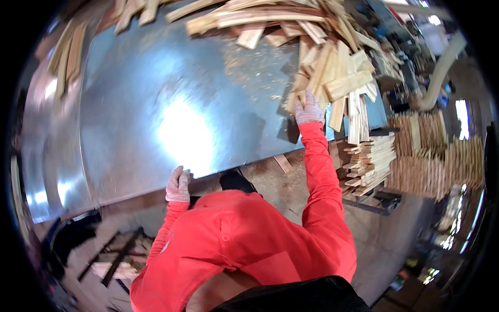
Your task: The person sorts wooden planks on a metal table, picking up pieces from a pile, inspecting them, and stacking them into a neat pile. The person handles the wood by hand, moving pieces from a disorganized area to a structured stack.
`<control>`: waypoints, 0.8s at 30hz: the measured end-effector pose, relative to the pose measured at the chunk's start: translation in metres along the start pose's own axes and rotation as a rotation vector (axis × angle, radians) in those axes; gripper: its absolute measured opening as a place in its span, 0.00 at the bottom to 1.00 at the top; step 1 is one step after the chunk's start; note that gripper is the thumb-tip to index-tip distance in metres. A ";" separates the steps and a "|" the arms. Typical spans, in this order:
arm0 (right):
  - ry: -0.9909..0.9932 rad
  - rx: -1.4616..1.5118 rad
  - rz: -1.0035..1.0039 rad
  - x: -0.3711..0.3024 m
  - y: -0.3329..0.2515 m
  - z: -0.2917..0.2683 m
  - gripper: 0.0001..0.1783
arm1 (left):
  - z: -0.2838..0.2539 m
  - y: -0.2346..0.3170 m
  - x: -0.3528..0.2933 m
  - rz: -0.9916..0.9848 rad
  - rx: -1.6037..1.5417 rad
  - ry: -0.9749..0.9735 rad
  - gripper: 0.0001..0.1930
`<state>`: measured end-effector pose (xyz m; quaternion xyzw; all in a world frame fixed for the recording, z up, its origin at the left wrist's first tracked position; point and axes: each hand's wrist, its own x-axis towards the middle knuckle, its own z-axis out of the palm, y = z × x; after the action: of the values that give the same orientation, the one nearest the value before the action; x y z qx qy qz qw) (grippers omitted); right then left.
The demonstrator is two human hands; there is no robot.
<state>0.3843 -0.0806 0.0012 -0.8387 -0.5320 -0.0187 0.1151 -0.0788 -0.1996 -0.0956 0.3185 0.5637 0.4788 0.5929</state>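
Note:
My right hand [311,110], in a pale knit glove, reaches to the near end of a loose pile of wooden slats [325,67]. Its fingers are stretched out and apart, touching or just over the slat ends; no slat is visibly lifted. My left hand [178,185], gloved too, lies at the near edge of the shiny metal tabletop [130,114] with its fingers extended and nothing in it. One short slat [349,85] lies crosswise on top of the pile, near my right hand.
More slats [260,20] are heaped along the table's far side, and a few [67,54] lie at the far left. Right of the table stand a stack of slats [371,161] and taller bundles [421,156]. A pale hose [444,70] curves at the upper right. Sawdust dots the tabletop.

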 end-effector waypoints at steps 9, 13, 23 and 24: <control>-0.112 -0.254 0.694 0.064 0.022 0.029 0.47 | 0.233 0.078 0.110 -0.129 0.151 -0.356 0.24; -0.144 -0.095 0.486 0.060 0.048 0.041 0.39 | 0.303 0.080 0.133 -0.296 0.151 -0.563 0.24; -0.159 1.575 0.214 -0.015 0.065 -0.078 0.29 | 0.456 0.012 0.135 -0.984 -0.275 -0.894 0.34; -0.245 1.142 0.181 -0.018 0.079 -0.071 0.29 | 0.458 0.033 0.123 -1.104 -0.402 -0.974 0.32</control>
<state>0.4539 -0.1436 0.0537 -0.6820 -0.3934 0.3778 0.4872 0.3485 -0.0004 -0.0363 0.0515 0.2181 0.0118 0.9745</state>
